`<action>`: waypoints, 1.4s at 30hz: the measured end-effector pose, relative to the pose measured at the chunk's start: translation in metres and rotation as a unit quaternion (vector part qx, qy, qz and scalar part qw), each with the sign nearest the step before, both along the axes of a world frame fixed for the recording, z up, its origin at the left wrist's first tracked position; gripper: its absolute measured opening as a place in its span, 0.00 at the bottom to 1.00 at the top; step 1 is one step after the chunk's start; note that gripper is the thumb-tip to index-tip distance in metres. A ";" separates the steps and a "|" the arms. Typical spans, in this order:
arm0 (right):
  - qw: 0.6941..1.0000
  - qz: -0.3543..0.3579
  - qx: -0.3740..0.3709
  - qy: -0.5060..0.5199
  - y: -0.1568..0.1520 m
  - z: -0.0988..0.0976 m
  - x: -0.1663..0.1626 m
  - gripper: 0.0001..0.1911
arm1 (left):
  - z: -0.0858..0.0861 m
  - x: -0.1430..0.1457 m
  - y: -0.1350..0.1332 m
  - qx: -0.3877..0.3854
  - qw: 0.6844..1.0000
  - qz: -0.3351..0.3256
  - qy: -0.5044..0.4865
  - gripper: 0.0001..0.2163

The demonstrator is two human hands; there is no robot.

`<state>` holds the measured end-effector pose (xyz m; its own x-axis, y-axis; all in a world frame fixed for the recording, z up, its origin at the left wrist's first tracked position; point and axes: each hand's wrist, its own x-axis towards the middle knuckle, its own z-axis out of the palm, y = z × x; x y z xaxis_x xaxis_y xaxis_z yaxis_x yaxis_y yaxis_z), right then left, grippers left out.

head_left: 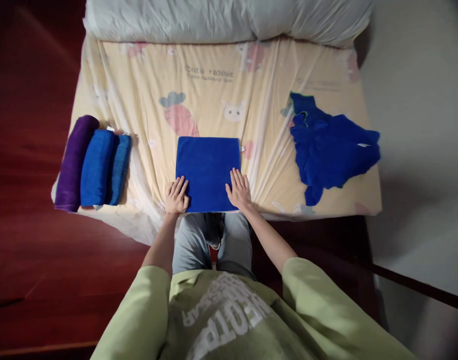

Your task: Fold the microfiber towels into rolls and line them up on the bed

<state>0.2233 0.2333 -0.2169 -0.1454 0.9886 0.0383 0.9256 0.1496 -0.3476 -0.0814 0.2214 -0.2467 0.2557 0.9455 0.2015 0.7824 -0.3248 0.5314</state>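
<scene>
A blue towel (207, 167) lies folded into a flat square on the bed, near its front edge. My left hand (177, 196) rests on its near left corner, fingers together and slightly curled over the edge. My right hand (239, 189) lies flat on its near right corner with fingers stretched out. Neither hand lifts anything.
The bed has a yellow sheet (214, 90) printed with carrots and rabbits. Three rolled towels, one purple (74, 162) and two blue (97, 167), lie at the left. A crumpled blue towel pile (330, 150) sits at the right. A white duvet (229, 20) runs along the far end. Red wooden floor is at the left.
</scene>
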 end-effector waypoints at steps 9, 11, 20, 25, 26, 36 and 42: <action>0.994 0.016 0.027 0.103 -0.074 0.041 -0.005 0.31 | 0.044 0.013 -0.055 -0.018 1.000 0.010 -0.008 0.27; 0.990 -0.001 0.041 0.134 -0.135 0.033 -0.002 0.30 | 0.039 0.011 -0.108 -0.031 0.999 -0.006 -0.022 0.26; 0.954 -0.150 -0.006 0.260 -0.284 -0.009 0.013 0.25 | 0.022 -0.015 -0.227 -0.144 0.980 0.075 -0.114 0.18; 0.963 -0.165 0.034 0.211 -0.249 0.002 0.011 0.20 | 0.031 -0.024 -0.187 -0.204 0.961 0.087 -0.165 0.17; 0.963 -0.170 0.038 0.207 -0.241 0.002 0.012 0.19 | 0.032 -0.026 -0.180 -0.220 0.953 0.092 -0.188 0.17; 0.944 -0.152 0.068 0.284 -0.173 -0.005 0.027 0.19 | 0.022 -0.040 -0.131 -0.245 0.914 0.144 -0.288 0.36; 0.966 -0.121 0.080 0.215 -0.147 0.004 0.026 0.21 | 0.019 -0.037 -0.097 -0.221 0.931 0.120 -0.265 0.31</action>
